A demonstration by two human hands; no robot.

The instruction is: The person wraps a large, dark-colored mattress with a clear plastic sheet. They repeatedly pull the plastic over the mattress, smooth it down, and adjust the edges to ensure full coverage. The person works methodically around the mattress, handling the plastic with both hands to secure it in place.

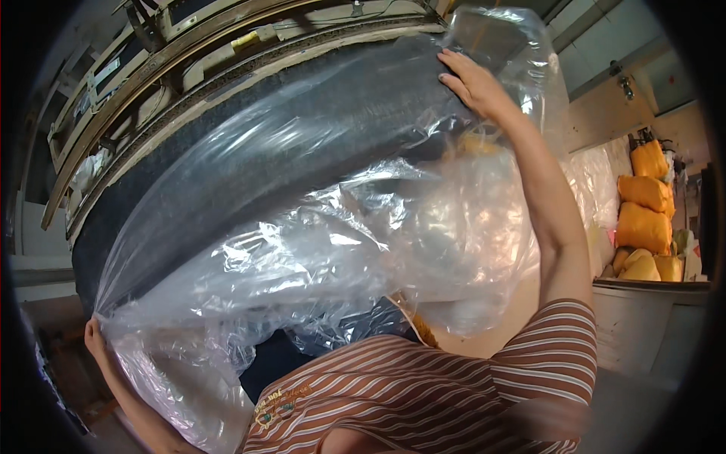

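Note:
A large dark grey cushion (318, 113) stands tilted in front of me, partly inside a big clear plastic bag (318, 242). My right hand (473, 82) is raised high and lies flat on the cushion's upper right end, pressing the plastic against it. My left hand (96, 339) is low at the left and pinches the bag's edge at its lower left corner. Loose crumpled plastic hangs down over my striped shirt.
Wooden furniture frames (189, 53) stand behind the cushion at the upper left. Several orange-yellow stuffed sacks (643, 219) are stacked at the right, above a pale counter edge (650, 291). A white plastic-covered surface (597, 181) lies beyond my right arm.

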